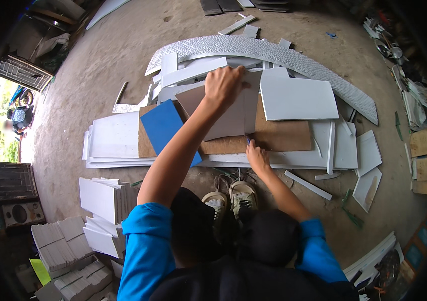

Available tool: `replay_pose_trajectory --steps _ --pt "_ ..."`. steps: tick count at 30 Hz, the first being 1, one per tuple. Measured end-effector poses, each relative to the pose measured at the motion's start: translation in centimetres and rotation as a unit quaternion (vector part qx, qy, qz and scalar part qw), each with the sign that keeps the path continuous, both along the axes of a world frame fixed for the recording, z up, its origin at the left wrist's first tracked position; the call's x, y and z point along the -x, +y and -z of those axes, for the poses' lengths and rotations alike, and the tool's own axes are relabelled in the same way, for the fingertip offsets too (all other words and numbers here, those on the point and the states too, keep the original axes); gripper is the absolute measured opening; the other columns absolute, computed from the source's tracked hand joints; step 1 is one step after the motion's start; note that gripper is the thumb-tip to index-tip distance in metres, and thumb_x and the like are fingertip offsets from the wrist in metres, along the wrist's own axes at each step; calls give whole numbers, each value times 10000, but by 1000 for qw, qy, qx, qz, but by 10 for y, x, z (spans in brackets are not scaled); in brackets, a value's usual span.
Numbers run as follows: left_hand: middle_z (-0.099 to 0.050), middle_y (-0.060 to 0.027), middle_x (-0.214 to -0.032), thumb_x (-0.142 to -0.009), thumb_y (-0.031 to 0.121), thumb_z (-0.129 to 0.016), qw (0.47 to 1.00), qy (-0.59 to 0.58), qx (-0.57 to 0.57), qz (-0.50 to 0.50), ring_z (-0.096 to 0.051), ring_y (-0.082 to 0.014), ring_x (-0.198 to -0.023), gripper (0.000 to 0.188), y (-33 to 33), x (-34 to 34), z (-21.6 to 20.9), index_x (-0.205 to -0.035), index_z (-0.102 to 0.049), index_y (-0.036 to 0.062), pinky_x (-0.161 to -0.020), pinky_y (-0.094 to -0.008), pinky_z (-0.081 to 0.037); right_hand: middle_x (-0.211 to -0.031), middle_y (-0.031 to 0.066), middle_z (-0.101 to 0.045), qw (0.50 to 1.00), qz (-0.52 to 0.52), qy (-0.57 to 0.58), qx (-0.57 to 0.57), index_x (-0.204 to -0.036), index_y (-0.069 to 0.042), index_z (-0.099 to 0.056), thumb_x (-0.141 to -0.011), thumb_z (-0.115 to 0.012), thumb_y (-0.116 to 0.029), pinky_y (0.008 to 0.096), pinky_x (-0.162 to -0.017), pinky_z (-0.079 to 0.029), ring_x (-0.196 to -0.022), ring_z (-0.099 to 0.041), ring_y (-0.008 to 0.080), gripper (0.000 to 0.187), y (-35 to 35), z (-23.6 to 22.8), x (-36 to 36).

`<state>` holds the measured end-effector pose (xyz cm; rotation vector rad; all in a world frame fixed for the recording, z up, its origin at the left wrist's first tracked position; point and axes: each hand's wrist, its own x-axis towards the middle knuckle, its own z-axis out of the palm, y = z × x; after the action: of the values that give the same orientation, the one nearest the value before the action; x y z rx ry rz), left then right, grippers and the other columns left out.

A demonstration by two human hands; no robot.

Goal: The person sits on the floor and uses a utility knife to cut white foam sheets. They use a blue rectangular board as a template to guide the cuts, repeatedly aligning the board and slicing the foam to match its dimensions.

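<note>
L hand (223, 85) stretched out, fingers clamped on far edge of grey-brown panel (223, 120), prob pinning it flat on board pile. R hand (257, 156) at near edge w/ small blue pen-like thing (248, 141), tip on brown board (273, 136); fingers look pinched, can't tell for sure. Blue panel (165, 128) just left.

The left hand (223, 84) curls over the grey-brown rectangular board (226, 118), so its fingers are hidden behind the edge. The right hand (257, 156) covers most of a small blue object; its kind cannot be told. The brown fibreboard sheet (281, 134) lies partly buried under white panels.
</note>
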<state>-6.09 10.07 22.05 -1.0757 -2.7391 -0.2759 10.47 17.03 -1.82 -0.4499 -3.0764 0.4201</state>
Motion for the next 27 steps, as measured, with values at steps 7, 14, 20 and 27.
replay_pose_trajectory --steps 7,14,20,27 --pt "-599 -148 -691 -652 375 -710 992 -66 -102 -28 -606 -313 -653 526 -42 45 9 -1043 -503 90 -571 -407 -470 -555 183 -563 998 -6 -16 56 -1041 -32 -460 -856 -444 -287 475 -523 -464 -547 -577 375 316 9 -13 -29" --pt "-621 -187 -794 -674 281 -698 975 -147 -151 -65 -619 -316 -742 482 -87 79 10 -1050 -506 50 -679 -381 -484 -771 168 -564 998 -4 63 4 -890 -47 -490 -841 -493 -270 442 -610 -463 -674 -580 341 229 48 -25 11" --pt "-618 -108 -911 -777 262 -607 875 -341 -297 -170 -603 -199 -816 377 -173 84 10 -1082 -527 55 -707 -319 -475 -947 157 -485 991 -19 72 -115 -1026 -20 -480 -772 -576 -216 385 -708 -432 -903 -494 306 335 44 -37 38" --pt "-573 -26 -847 -821 207 -570 607 -394 -612 -319 -556 -102 -680 373 -313 -27 47 -1172 -451 165 -521 -221 -439 -1008 180 -419 943 -134 157 260 -1173 -15 -333 -826 -524 -112 361 -694 -452 -837 -515 271 408 -44 -86 85"
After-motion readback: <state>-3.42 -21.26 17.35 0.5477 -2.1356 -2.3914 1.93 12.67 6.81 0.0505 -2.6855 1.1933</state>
